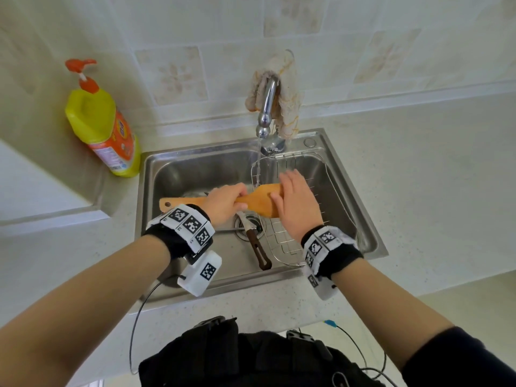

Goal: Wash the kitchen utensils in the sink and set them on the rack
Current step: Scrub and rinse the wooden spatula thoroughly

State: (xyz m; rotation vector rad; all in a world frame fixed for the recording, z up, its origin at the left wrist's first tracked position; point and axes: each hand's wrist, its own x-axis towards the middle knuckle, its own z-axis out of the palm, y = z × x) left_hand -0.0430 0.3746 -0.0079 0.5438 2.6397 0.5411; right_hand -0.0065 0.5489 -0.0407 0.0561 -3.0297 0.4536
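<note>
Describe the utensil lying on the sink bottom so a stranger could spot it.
Look into the steel sink, at its drain. Across it lies a slim utensil beside the wire rack; its dark brown handle sets it apart from the pale wooden spatula held above.

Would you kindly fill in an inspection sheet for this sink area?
Surface: pale counter, steel sink.
Job's things: spatula under running tap; knife lying in sink; wire rack in sink's right side.
Clutter: soap bottle on counter; cloth draped over tap.
Hands: left hand grips spatula handle; right hand rests on its blade.
Cables: black cable from left wristband.
Surroundings: tiled wall.
</note>
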